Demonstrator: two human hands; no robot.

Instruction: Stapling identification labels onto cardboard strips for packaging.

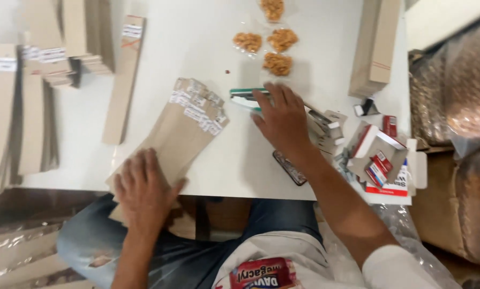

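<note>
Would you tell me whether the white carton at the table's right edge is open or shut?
Open: the white carton has its flaps spread, showing small red boxes inside.

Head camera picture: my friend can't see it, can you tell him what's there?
A person at a white table rests the left hand on a fanned stack of flat brown paper bags, while the right hand touches a green and white stapler. Small clear packets of orange snacks lie beyond.

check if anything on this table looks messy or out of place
The fanned stack of brown paper bags hangs over the table edge under the left hand. Small opened boxes lie jumbled at the right.
</note>
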